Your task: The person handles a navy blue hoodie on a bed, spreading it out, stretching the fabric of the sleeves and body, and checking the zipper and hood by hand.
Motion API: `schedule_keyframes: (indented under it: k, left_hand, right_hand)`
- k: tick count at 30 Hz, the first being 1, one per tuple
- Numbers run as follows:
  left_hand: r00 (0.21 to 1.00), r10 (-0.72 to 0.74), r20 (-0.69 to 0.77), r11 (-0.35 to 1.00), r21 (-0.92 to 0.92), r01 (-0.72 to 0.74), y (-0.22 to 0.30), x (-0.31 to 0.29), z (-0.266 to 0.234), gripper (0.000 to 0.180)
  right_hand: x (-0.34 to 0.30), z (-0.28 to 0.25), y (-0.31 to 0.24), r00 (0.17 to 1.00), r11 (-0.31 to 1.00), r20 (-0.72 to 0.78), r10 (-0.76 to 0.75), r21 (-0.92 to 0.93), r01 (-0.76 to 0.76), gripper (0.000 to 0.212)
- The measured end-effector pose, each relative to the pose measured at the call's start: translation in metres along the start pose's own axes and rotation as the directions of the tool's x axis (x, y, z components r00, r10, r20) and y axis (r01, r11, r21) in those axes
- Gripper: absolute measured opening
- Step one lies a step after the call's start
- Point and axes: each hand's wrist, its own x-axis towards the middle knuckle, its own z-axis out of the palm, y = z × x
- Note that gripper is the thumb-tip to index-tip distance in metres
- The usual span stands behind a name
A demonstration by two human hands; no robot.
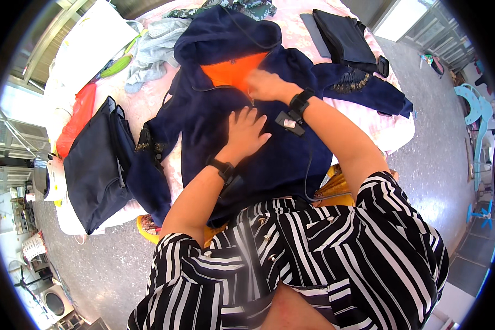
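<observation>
A dark navy hoodie (pixel 203 143) with an orange lining (pixel 223 71) lies spread out, front up, its hood (pixel 225 33) at the far end. Flat on the hoodie's chest rests my left hand (pixel 247 133), fingers spread and holding nothing. At the neck opening, beside the short front zip (pixel 252 101), my right hand (pixel 272 87) is closed. Its fingertips are slightly blurred, and whatever they pinch is hidden. Both sleeves reach out sideways; the right-hand sleeve (pixel 363 88) carries gold and black decoration.
The hoodie lies on a pink patterned cloth (pixel 396 129). Folded black garments sit at left (pixel 91 165) and far right (pixel 344 41). Grey clothing (pixel 154 47), a red bag (pixel 77 121) and a green, cucumber-like object (pixel 117 66) are at far left. A cable (pixel 308 176) hangs near my right arm.
</observation>
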Motion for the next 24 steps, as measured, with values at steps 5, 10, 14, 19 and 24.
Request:
schedule_keyframes:
  k: [5, 10, 14, 19, 24]
  left_hand:
    - [0.996, 0.069, -0.054, 0.997, -0.026, -0.071, 0.003, 0.004, 0.011, 0.05]
    - [0.994, 0.063, -0.093, 0.998, -0.021, -0.065, 0.001, 0.001, 0.018, 0.049]
    - [0.996, 0.047, -0.081, 0.997, -0.063, -0.052, 0.002, 0.001, 0.017, 0.048]
    - [0.999, 0.031, -0.042, 0.997, -0.073, -0.034, 0.002, 0.002, 0.015, 0.048]
    - [0.999, 0.019, -0.026, 0.994, -0.105, -0.021, 0.002, 0.001, 0.01, 0.049]
  right_hand:
    - [0.001, 0.011, -0.013, 0.952, 0.962, 0.3, 0.056, -0.271, 0.029, 0.031]
    - [0.003, 0.012, -0.016, 0.953, 0.916, 0.293, -0.082, -0.353, 0.188, 0.023]
    - [0.002, 0.016, -0.014, 0.944, 0.846, 0.275, -0.18, -0.447, 0.292, 0.015]
    - [-0.015, 0.032, -0.011, 0.947, 0.86, 0.067, -0.314, -0.403, 0.313, 0.009]
    - [-0.03, 0.036, -0.02, 0.935, 0.857, -0.119, -0.334, -0.452, 0.249, 0.007]
